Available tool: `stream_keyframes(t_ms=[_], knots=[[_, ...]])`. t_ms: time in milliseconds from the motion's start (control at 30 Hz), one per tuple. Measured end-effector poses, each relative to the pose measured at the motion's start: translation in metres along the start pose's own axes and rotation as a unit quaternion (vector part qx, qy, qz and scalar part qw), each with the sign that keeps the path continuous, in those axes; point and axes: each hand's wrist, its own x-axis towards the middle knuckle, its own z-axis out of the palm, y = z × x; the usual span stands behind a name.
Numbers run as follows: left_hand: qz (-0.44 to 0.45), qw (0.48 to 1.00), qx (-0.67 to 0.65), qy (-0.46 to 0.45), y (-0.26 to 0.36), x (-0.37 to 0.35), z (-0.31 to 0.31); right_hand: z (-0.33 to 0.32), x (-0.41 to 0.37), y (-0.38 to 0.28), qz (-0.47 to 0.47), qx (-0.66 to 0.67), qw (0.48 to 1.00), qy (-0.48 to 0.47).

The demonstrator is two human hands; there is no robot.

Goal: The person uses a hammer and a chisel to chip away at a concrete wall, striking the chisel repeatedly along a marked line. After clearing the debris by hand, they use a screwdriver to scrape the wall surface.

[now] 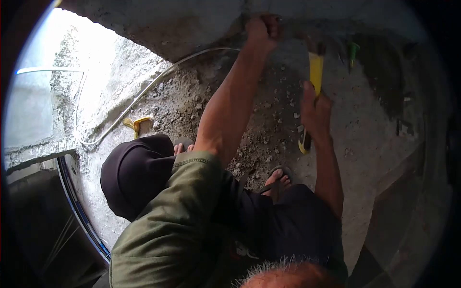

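Observation:
My right hand [316, 108] is wrapped round the yellow and black handle of a hammer [315, 69]. The hammer's head is blurred and points toward the wall. My left hand [263, 30] is closed at the base of the wall [211, 21], left of the hammer head. What it holds, if anything, is too dark to make out. Grey rubble [261, 139] lies on the ground between and below my arms.
A green-handled tool [353, 53] is right of the hammer. A pale cable [144, 93] curves across the left side. Near it lies a yellow object [137, 125]. My sandalled foot [279, 178] is beside the rubble. Dark tubes [79, 211] run along the lower left.

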Motion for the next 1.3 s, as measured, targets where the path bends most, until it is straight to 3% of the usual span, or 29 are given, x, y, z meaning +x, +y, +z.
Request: stream_keyframes(t_ms=[133, 200, 233, 300, 333, 400, 433, 500, 533, 600, 733, 800, 833, 933, 1000, 1133, 1200, 1233, 1300], knots=[[-0.049, 0.994, 0.089, 0.04, 0.026, -0.053, 0.024, -0.006, -0.049, 0.041, -0.022, -0.008, 0.999, 0.041], [-0.045, 0.992, 0.108, 0.037, 0.025, -0.053, 0.02, -0.003, -0.068, 0.056, 0.084, 0.065, 0.994, 0.015], [-0.048, 0.992, 0.114, 0.032, 0.025, -0.052, 0.011, -0.001, -0.075, 0.062, 0.083, 0.069, 0.994, 0.021], [-0.065, 0.994, 0.068, -0.058, 0.024, -0.052, -0.003, 0.002, -0.086, 0.07, 0.161, 0.09, 0.983, -0.017], [-0.071, 0.993, 0.076, -0.059, 0.024, -0.057, -0.01, 0.001, -0.093, 0.072, 0.165, 0.098, 0.981, -0.013], [-0.07, 0.987, 0.141, 0.01, 0.026, -0.075, -0.017, 0.001, -0.102, 0.078, 0.049, 0.08, 0.995, 0.041], [-0.078, 0.985, 0.152, 0.011, 0.024, -0.073, -0.025, -0.002, -0.1, 0.076, 0.056, 0.09, 0.993, 0.047], [-0.046, 0.922, 0.382, 0.043, 0.017, -0.074, -0.04, -0.013, -0.095, 0.07, 0.015, 0.039, 0.998, 0.052], [-0.052, 0.919, 0.387, 0.043, 0.01, -0.079, -0.048, -0.011, -0.093, 0.071, 0.022, 0.044, 0.997, 0.056], [0.049, 0.856, 0.515, 0.019, -0.005, -0.085, -0.047, -0.007, -0.078, 0.075, 0.066, 0.056, 0.996, 0.037], [0.025, 0.798, 0.599, 0.057, -0.007, -0.081, -0.042, 0.007, -0.068, 0.075, 0.126, 0.073, 0.988, 0.047], [0.05, 0.781, 0.617, 0.083, -0.011, -0.079, -0.039, 0.009, -0.065, 0.065, 0.07, 0.079, 0.993, 0.052], [0.042, 0.772, 0.629, 0.073, -0.017, -0.07, -0.051, 0.007, -0.061, 0.056, 0.08, 0.091, 0.991, 0.064], [0.033, 0.67, 0.741, 0.024, -0.021, -0.063, -0.07, -0.004, -0.05, 0.026, 0.055, 0.067, 0.994, 0.059], [-0.247, 0.539, 0.787, -0.173, 0.002, -0.115, 0.01, -0.008, -0.051, 0.01, 0.006, 0.087, 0.994, 0.062], [-0.288, 0.569, 0.749, -0.181, 0.041, -0.154, 0.07, -0.011, -0.059, -0.012, -0.001, 0.081, 0.993, 0.087], [-0.289, 0.528, 0.77, -0.213, 0.063, -0.154, 0.073, -0.01, -0.063, -0.019, -0.004, 0.081, 0.993, 0.082], [-0.293, 0.53, 0.764, -0.22, 0.071, -0.153, 0.062, -0.007, -0.065, -0.024, 0.001, 0.073, 0.994, 0.085], [-0.144, 0.569, 0.754, -0.295, 0.079, -0.146, 0.039, -0.001, -0.068, -0.034, -0.033, 0.105, 0.988, 0.105]])
